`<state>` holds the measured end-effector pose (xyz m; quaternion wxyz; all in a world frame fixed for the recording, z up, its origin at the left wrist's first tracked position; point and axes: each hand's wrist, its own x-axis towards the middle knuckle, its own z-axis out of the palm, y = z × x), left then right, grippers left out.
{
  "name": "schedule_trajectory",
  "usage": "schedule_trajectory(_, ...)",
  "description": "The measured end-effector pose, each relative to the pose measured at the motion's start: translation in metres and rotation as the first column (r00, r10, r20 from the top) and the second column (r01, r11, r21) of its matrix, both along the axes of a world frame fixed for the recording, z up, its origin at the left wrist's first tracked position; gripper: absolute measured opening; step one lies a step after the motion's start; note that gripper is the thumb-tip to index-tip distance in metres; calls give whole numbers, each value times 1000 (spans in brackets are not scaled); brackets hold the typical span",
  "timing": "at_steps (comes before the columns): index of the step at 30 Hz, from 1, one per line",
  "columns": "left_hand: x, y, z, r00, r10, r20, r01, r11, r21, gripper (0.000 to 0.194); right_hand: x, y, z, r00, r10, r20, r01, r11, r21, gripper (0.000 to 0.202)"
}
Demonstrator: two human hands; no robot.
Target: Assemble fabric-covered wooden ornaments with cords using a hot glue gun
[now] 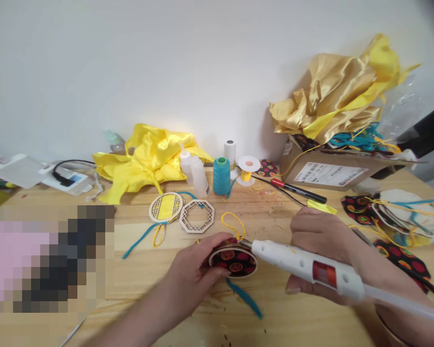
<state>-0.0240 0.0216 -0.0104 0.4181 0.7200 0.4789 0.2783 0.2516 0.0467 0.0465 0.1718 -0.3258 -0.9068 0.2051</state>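
Observation:
My left hand [198, 262] is closed around a round fabric-covered pendant [235, 262] with a pale rim, dark cloth and red and orange motifs. A yellow braided loop [234, 222] rises from its top edge, and a teal cord [246, 300] hangs below. My right hand [318, 246] grips a white hot glue gun [304, 262], a clear glue stick [401, 304] sticking out of its rear. The gun's metal nozzle meets the pendant's upper edge near the base of the loop. Beyond my left hand lie a round lattice ornament [166, 207] and an octagonal wooden frame [197, 216].
Bright yellow satin [144, 164], squeeze bottles [198, 176], a teal thread spool [222, 177] and a marker [299, 190] stand or lie along the back. A cardboard box [321, 168] overflows with fabric at right. Patterned fabric pieces [401, 260] and a black cable lie below it.

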Motion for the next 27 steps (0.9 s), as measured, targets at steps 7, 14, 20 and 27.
schedule_trajectory(7, 1, -1, 2, 999, -13, -40, 14, 999, 33, 46, -1, 1, 4, 1000, 27, -4, -27, 999, 34, 35)
schedule_trajectory(14, 0, -2, 1, 999, -12, -39, 14, 999, 51, 47, -2, 1, 3, 999, 39, -36, -38, 999, 14, 33)
schedule_trajectory(20, 0, -3, 2, 999, -9, -33, 11, 999, 47, 48, -1, 0, 4, 1000, -28, 13, 29, 999, -44, 33)
schedule_trajectory(27, 0, -1, 2, 1000, -6, -10, 6, 1000, 30, 47, -2, -2, 7, 996, -87, 6, 87, 995, -48, 37)
